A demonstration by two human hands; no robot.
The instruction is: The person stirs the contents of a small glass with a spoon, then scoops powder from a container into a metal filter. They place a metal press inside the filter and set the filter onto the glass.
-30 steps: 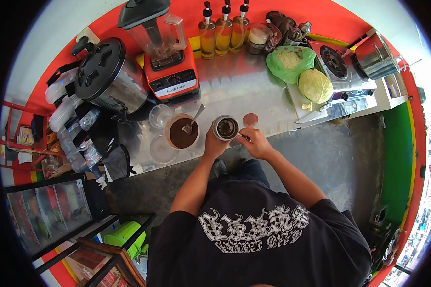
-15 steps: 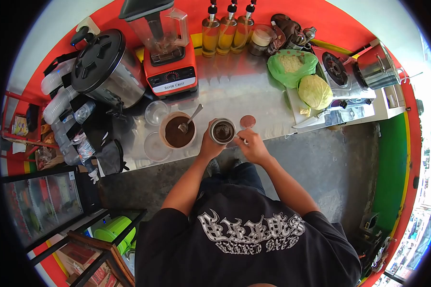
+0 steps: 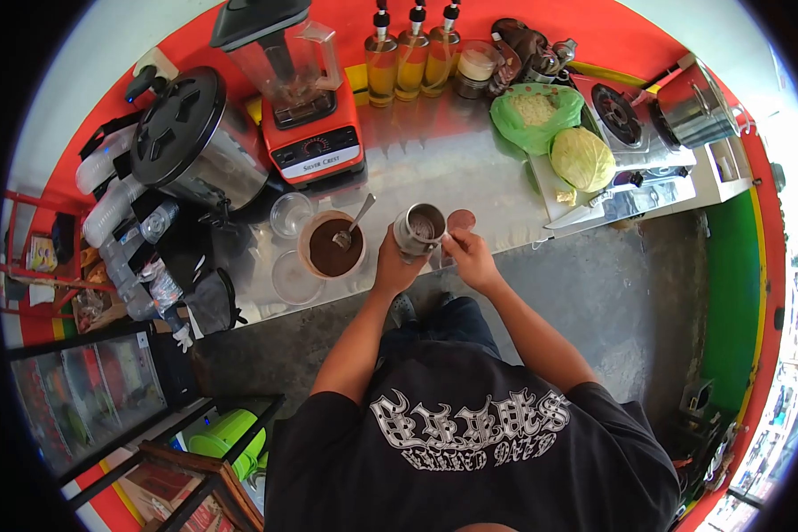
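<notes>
My left hand (image 3: 398,268) is wrapped around the side of a stainless steel cup (image 3: 407,235), held over the counter's front edge. The cup is tilted, its mouth facing right; what lies inside is hard to make out. At the cup's right side, my right hand (image 3: 472,259) is closed, its fingers at what looks like the handle. Just behind that hand lies a round brown disc (image 3: 461,221). Left of the cup stands a tub (image 3: 304,239) of dark brown powder (image 3: 332,259), with a metal spoon (image 3: 362,211) resting in it.
Around the tub are a clear plastic cup (image 3: 289,213) and a clear lid (image 3: 295,279). Farther back stand a red blender (image 3: 317,142), a large lidded pot (image 3: 230,160) and pump bottles (image 3: 412,71). On the right are a cabbage (image 3: 582,161), a knife (image 3: 572,215) and a stove (image 3: 625,129).
The cup has tilted to the right and risen slightly within the view, with both hands still on it. The whole view has shifted a little.
</notes>
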